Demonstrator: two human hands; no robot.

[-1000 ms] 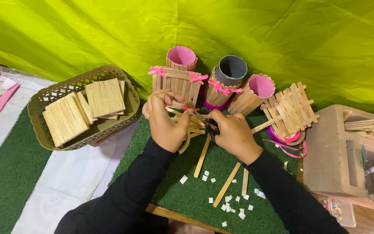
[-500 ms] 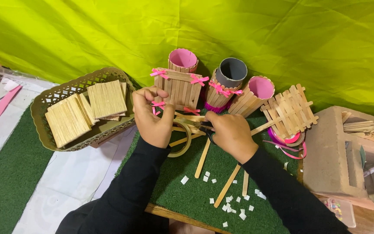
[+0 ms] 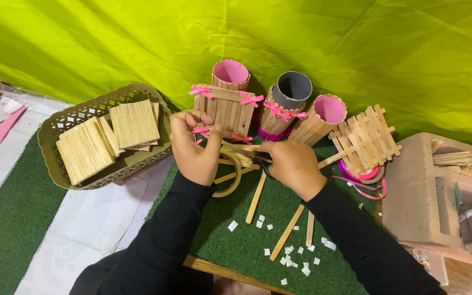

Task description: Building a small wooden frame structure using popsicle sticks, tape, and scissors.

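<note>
Barely shifted since half a second before: left hand [image 3: 195,150] stayed raised over the green mat [image 3: 247,240], fingers curled in, pinching something small and pink, seemingly a ribbon bit [image 3: 199,131], at the fingertips. Right hand [image 3: 293,166] kept low beside it, closed around dark-handled scissors [image 3: 258,158], blades pointed left toward the other hand; could not tell how far the blades stood apart. Tape ring [image 3: 233,180] lay half under the left wrist, as it had earlier.

Rested beneath and between both hands: several loose craft sticks [image 3: 256,191], some crossed, some pointing toward the near edge of the mat. Scattered near that edge: small white paper squares [image 3: 293,254].

Stood just behind the hands: flat-fronted stick holder [image 3: 225,109] with pink bows at its corners, close to the left fingertips. Leaned beside it: three stick-clad tubes, one pink-lined at the back [image 3: 230,74], one grey-lined [image 3: 293,87], one pink-lined at the right [image 3: 329,109]. Propped further right: stick lattice piece [image 3: 367,136] over a loop of pink ribbon [image 3: 364,183].

Sat well to the left: woven basket [image 3: 55,164] with stacks of stick panels [image 3: 132,123]. Stood at the far right: brown block [image 3: 416,191] with more sticks on top.
</note>
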